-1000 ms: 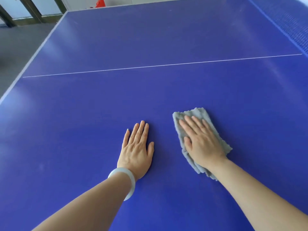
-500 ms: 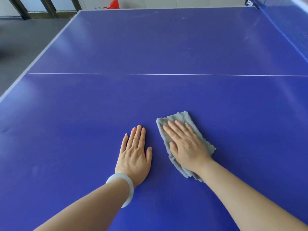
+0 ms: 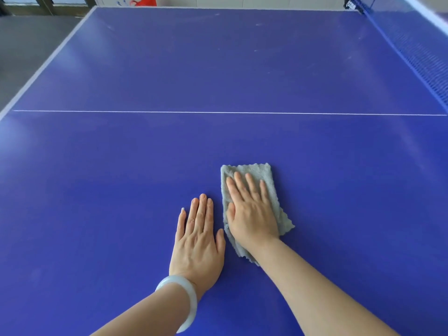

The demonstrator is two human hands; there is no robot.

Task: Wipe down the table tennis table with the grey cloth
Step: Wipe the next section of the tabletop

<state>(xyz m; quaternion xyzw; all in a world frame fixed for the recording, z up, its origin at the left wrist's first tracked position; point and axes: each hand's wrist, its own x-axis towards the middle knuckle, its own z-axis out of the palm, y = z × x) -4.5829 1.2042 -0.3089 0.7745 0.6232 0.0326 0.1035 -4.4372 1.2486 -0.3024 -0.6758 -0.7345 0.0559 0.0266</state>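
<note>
Cloth (image 3: 252, 169) on table (image 3: 97, 190), right of left hand (image 3: 197, 246)

Grey cloth (image 3: 254, 169) middle hidden under right hand (image 3: 252, 214); net (image 3: 417, 49) cut off right edge.

Indoor games or sports room. Blue table tennis table (image 3: 218, 69) fills view: thin white line (image 3: 218, 112) across top, white edge band (image 3: 49, 59). Blue net (image 3: 417, 44) along table's right side. Grey floor (image 3: 29, 40) beyond table's left edge. Pale wall (image 3: 242, 0), red object (image 3: 145, 0), dark frames (image 3: 48, 2) past table's far edge.

no readable text, net-post label (image 3: 351, 6) blurred
</note>
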